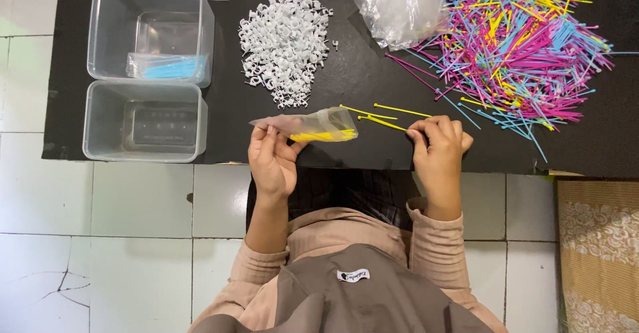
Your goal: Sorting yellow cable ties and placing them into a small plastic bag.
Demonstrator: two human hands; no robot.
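Below the white ring pile (285,45): left hand (271,160), grip clamped on clear bag (313,125) of yellow sticks; right hand (438,150), grip pinched on loose yellow sticks (389,116)

Black mat (359,86) w/ 2 tubs (100,40), white clips (285,43), colored sticks (526,46)

Bright, even overhead light, soft faint shadows, mild glare on clear plastic, sharp focus throughout
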